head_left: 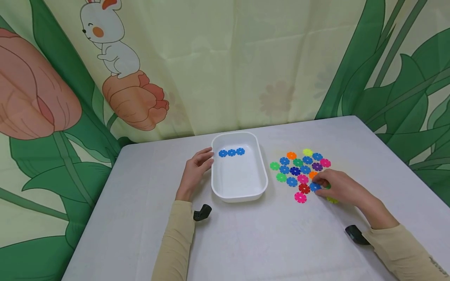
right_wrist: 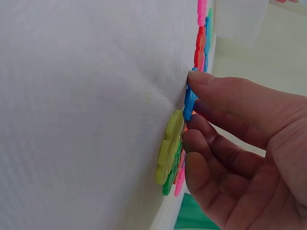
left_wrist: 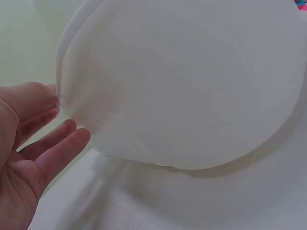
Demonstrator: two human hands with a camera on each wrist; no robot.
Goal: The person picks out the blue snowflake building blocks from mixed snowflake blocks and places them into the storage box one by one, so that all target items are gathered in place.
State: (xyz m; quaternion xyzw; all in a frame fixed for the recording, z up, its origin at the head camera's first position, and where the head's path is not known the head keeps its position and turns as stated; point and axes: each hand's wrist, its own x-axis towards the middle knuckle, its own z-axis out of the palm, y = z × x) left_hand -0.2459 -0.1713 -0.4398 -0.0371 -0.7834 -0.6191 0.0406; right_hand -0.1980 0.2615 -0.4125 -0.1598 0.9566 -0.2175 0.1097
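A white plastic tray stands near the middle of the table, with three blue flower-shaped discs in a row inside it. My left hand touches the tray's left side, its fingers fairly straight against the outer wall. To the right, several colourful flower-shaped discs lie spread on the cloth. Over their near right part, my right hand pinches a blue disc between thumb and forefinger, its edge low at the cloth. Yellow and green discs lie beside those fingers, partly covered in the head view.
A white cloth covers the table, whose back edge meets a printed curtain with a rabbit and flowers. Black devices sit at both wrists, by the beige sleeves.
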